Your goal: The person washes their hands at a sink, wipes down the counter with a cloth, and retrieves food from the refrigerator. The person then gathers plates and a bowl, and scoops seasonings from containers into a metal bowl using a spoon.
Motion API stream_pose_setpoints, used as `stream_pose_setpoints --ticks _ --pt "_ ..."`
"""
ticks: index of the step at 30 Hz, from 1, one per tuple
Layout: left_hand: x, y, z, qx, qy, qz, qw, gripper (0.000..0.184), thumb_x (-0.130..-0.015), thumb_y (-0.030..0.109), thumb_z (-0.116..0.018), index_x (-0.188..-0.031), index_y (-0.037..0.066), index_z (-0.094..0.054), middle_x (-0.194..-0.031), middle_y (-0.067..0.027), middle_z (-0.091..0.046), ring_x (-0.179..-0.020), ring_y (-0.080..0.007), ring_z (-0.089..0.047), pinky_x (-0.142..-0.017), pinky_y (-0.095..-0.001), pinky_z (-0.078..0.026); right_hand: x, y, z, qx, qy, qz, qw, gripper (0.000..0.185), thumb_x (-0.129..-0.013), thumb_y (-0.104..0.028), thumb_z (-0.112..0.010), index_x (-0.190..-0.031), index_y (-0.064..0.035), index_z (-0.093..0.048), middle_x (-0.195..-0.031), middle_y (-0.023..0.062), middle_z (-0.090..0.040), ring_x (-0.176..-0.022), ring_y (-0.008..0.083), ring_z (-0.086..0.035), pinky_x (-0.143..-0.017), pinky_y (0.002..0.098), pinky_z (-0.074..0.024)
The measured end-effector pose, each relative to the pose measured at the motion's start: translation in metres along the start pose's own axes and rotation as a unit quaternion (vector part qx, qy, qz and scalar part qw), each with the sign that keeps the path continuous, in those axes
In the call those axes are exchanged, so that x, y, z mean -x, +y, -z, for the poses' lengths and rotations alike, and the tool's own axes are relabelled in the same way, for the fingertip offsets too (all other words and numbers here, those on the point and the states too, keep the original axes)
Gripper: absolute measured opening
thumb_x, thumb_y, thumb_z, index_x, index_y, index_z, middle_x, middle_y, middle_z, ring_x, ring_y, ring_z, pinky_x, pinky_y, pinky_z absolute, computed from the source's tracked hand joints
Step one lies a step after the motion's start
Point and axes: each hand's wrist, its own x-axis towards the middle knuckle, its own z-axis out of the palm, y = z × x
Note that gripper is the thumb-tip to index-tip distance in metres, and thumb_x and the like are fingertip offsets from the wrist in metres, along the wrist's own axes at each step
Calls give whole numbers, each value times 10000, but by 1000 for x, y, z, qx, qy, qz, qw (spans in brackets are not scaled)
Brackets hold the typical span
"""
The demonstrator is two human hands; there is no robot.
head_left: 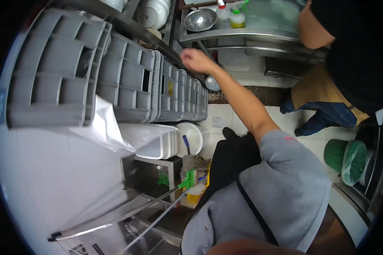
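My right hand (195,60) reaches out at the end of a bare forearm below a grey short sleeve. Its fingers look curled in, though slightly blurred, and no object shows in them. Close beside it runs the steel edge of a rack (168,50), above the far end of a stack of grey plastic crates (130,70). A round clear-topped container (212,83) sits just under my wrist. My left hand is out of the frame.
White dishes (151,15) stand on the rack. A metal bowl (200,20) and a spray bottle (237,18) rest on a steel counter. Another person's legs (327,112) are at right, near a green bin (338,155). A mop head (195,165) and white tubs (168,142) lie left of my body.
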Motion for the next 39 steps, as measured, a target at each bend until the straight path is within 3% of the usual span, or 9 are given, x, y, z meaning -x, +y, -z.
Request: stream_pose_setpoints --ticks 4,7,10,12,13,14,16,20,39 --pt "-39 97 47 52 14 20 998 372 -869 242 -607 -1193 72 -541 -995 -161 -644 -902 -208 -615 -768 -330 -477 -157 -15 -3 -15 126 32 991 240 -793 -172 -521 -953 -47 -647 -933 195 -647 -913 356 -619 -792 414 -491" --pt "-58 146 63 75 34 53 995 351 -872 223 -609 -1182 70 -548 -970 -152 -650 -872 -184 -618 -748 -321 -480 -248 -12 -13 87 155 67 982 233 -758 -130 -539 -930 -14 -645 -905 229 -640 -896 396 -604 -820 423 -484" --pt "-73 139 63 253 83 17 964 282 -878 153 -613 -1144 74 -565 -883 -112 -642 -790 -111 -579 -685 -285 -468 -337 -7 -45 161 67 70 982 263 -753 -125 -543 -963 -1 -641 -997 215 -630 -946 374 -605 -829 418 -491" --pt "-73 137 64 149 96 86 980 289 -871 150 -623 -1139 55 -568 -857 -107 -650 -762 -137 -593 -683 -299 -473 -384 -16 -61 229 -30 87 969 311 -790 -198 -559 -1007 21 -605 -1020 218 -621 -1021 374 -571 -859 408 -475" --pt "-78 145 46 58 210 -63 974 302 -872 165 -613 -1134 22 -571 -780 -106 -654 -717 -167 -603 -660 -311 -479 -442 27 -109 219 107 258 935 380 -808 -246 -529 -1109 -18 -573 -1134 211 -573 -1097 363 -529 -937 420 -419" --pt "-71 141 38 67 157 50 984 302 -872 166 -613 -1134 21 -571 -780 -106 -654 -717 -168 -604 -660 -311 -479 -504 63 -157 195 246 416 853 454 -826 -294 -500 -1211 -58 -542 -1248 204 -525 -1172 352 -487 -1016 432 -364" --pt "-65 169 21 83 133 137 978 303 -872 167 -613 -1133 20 -571 -781 -106 -654 -717 -170 -604 -660 -312 -479 -516 55 -146 245 87 259 930 456 -826 -296 -500 -1214 -59 -540 -1252 204 -522 -1176 351 -483 -1019 431 -360" --pt "-78 231 -2 137 143 192 961 304 -872 169 -612 -1133 19 -572 -782 -106 -654 -716 -173 -605 -661 -313 -480 -538 71 -146 281 -24 137 950 461 -827 -300 -499 -1219 -60 -536 -1259 203 -516 -1183 349 -476 -1024 430 -353" --pt "-117 332 -77 245 177 250 920 311 -871 178 -610 -1132 11 -574 -789 -107 -655 -713 -188 -608 -663 -320 -485 -537 105 -161 337 -145 84 926 484 -830 -320 -497 -1243 -66 -519 -1295 201 -484 -1216 342 -444 -1048 421 -319"
